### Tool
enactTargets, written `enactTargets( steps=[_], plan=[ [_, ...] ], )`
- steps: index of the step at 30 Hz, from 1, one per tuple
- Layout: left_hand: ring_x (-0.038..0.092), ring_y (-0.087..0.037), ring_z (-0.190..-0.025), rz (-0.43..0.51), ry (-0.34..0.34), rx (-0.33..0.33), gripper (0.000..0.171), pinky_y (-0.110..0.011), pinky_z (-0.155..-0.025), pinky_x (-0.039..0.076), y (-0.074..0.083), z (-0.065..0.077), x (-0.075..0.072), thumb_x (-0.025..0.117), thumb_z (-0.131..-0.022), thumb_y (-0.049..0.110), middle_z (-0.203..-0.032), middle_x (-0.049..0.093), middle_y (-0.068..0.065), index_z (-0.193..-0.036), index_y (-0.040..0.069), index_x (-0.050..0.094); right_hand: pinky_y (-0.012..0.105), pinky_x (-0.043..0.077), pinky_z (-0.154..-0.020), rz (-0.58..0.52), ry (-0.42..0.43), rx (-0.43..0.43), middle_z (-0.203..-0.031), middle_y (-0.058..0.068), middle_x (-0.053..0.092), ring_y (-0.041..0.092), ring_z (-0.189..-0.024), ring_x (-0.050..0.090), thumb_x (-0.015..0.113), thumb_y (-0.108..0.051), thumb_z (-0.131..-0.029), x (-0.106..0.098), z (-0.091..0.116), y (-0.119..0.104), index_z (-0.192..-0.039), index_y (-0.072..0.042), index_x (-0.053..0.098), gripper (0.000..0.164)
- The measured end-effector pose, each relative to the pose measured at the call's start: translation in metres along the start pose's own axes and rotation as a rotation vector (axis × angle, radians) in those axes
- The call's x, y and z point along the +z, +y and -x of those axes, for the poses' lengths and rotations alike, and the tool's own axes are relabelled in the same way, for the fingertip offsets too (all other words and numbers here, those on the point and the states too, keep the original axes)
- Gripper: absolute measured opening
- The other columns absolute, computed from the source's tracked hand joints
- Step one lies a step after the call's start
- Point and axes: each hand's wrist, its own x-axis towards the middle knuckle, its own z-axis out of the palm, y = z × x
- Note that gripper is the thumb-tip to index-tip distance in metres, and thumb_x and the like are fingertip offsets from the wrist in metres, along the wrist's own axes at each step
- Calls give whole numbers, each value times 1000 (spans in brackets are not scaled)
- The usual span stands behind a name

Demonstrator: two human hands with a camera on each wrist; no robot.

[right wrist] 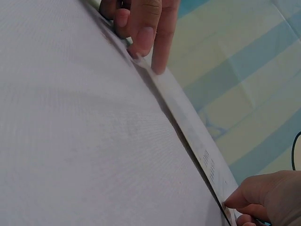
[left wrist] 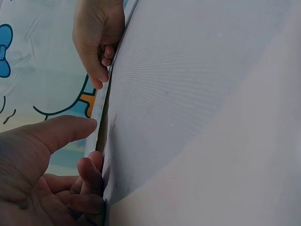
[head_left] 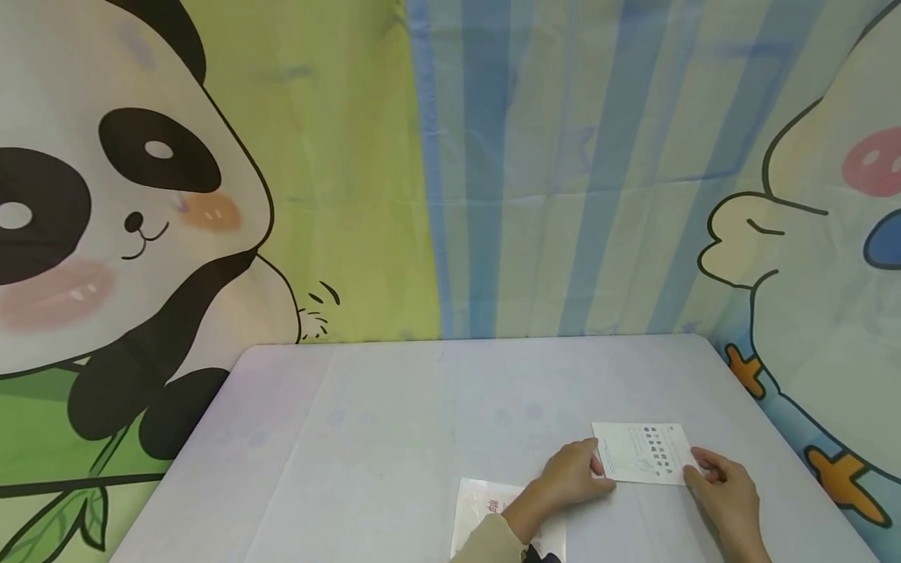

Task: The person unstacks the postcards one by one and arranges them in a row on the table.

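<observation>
A white rectangular card (head_left: 622,453) with dark printed characters and a faint drawing lies low over the table on the right side in the head view. My left hand (head_left: 573,473) holds its left end, with the thumb at the near edge and the index finger along the far side. At the right end my right hand (head_left: 725,489) pinches the corner between thumb and fingers. In the right wrist view, the right hand (right wrist: 263,197) grips one end of the card, and a dark gap shows beneath its edge. The left wrist view shows my left hand's thumb (left wrist: 70,132) and curled fingers around the other end.
A clear plastic packet (head_left: 475,500) with red print lies at the table's near edge, partly under the left forearm. The white table (head_left: 352,438) stretches left and back to a printed fabric wall (head_left: 352,156) with a panda picture.
</observation>
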Motion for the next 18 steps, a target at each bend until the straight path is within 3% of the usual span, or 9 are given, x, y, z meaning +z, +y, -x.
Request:
enactTargets(
  steps=[12, 15, 18],
  plan=[
    [44, 0, -57, 37, -9, -20, 22, -15, -53, 36, 0, 0, -1, 78, -80, 23, -68, 50, 16, -87, 18, 58, 22, 33, -58, 15, 32, -36, -103, 20, 53, 23, -82, 42, 59, -4, -86, 0, 2, 0, -125, 9, 57, 41],
    [46, 1, -58, 45, -7, -22, 30, -14, -55, 37, 0, 0, -2, 78, -80, 22, -69, 53, 16, -104, 12, 63, 22, 33, -59, 12, 37, -33, -107, 22, 54, 24, -84, 43, 58, -6, -87, 0, 2, 0, -126, 9, 57, 41],
    [48, 2, -60, 69, -12, -34, 51, -14, -58, 38, 0, 1, -2, 78, -79, 22, -72, 57, 16, -125, 7, 60, 22, 33, -60, 7, 37, -21, -112, 23, 54, 24, -86, 43, 56, -8, -88, 0, 3, -1, -127, 9, 57, 42]
  ],
)
